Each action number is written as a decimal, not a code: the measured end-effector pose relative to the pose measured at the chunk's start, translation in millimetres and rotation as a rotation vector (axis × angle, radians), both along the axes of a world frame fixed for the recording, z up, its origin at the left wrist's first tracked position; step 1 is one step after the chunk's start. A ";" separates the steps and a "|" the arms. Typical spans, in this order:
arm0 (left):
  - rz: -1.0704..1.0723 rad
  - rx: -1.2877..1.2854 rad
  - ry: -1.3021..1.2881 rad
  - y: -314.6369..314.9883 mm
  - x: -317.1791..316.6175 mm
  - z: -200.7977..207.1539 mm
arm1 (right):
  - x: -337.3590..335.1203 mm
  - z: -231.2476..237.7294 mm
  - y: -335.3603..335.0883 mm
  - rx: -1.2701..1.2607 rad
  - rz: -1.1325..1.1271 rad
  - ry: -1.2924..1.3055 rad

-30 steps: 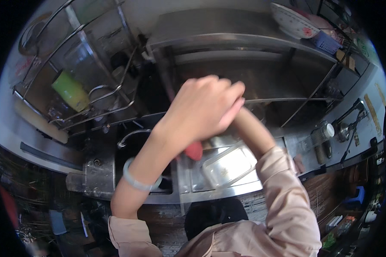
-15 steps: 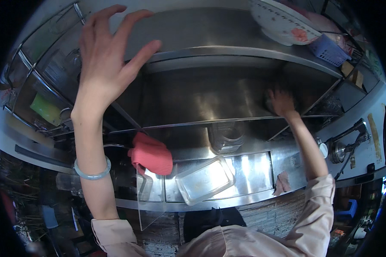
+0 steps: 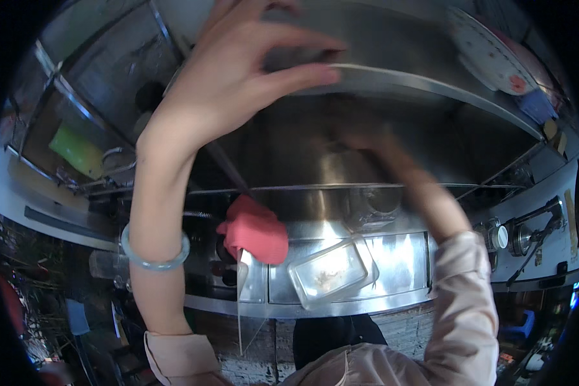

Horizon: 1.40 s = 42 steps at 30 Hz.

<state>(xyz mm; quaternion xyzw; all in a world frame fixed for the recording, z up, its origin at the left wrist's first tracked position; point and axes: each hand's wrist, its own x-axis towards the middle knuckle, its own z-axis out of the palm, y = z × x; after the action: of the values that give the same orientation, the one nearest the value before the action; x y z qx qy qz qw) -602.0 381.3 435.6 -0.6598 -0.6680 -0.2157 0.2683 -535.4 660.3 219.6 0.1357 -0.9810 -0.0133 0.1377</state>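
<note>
My left hand (image 3: pixel 238 83) reaches up to the front edge of the upper metal shelf (image 3: pixel 424 82), its fingers spread and thumb apart; it holds nothing that I can see. A pale bangle (image 3: pixel 154 262) circles that wrist. Inside the dark compartment below, my right hand (image 3: pixel 367 136) is over the metal shelf surface, smeared by motion. Whether it grips something, such as a cloth, cannot be made out. Under the compartment, a red knitted cloth (image 3: pixel 257 231) hangs over a clear upright panel. A clear rectangular tray (image 3: pixel 331 275) lies on the steel counter, with a clear jar (image 3: pixel 379 207) behind it.
A large white flowered bowl (image 3: pixel 495 58) and a blue plastic basket (image 3: pixel 538 106) stand on the upper shelf at the right. A wire rack (image 3: pixel 83 109) with a green packet (image 3: pixel 76 151) is at the left. A white-lidded jar (image 3: pixel 498 237) sits right.
My right hand has swept left across the compartment. My left hand has shifted right along the upper shelf edge. The whole view has turned a little, so the counter things appear farther right.
</note>
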 end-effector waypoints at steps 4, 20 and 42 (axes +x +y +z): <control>-0.033 -0.093 -0.200 -21.3 8.6 -0.4 | 118.0 -5.7 122.8 0.121 -0.555 -0.083; -0.072 0.016 -0.013 3.1 8.5 0.5 | -97.2 -14.1 -128.6 -0.307 -0.349 -0.035; 0.011 0.085 0.032 1.2 8.8 -8.5 | 195.4 -23.3 174.7 0.050 -0.677 -0.136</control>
<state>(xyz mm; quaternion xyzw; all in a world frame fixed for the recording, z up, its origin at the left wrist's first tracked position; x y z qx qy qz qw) -593.2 382.5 427.0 -0.6474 -0.6575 -0.2319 0.3078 -340.0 835.0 196.3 -0.1938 -0.9767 -0.0732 0.0563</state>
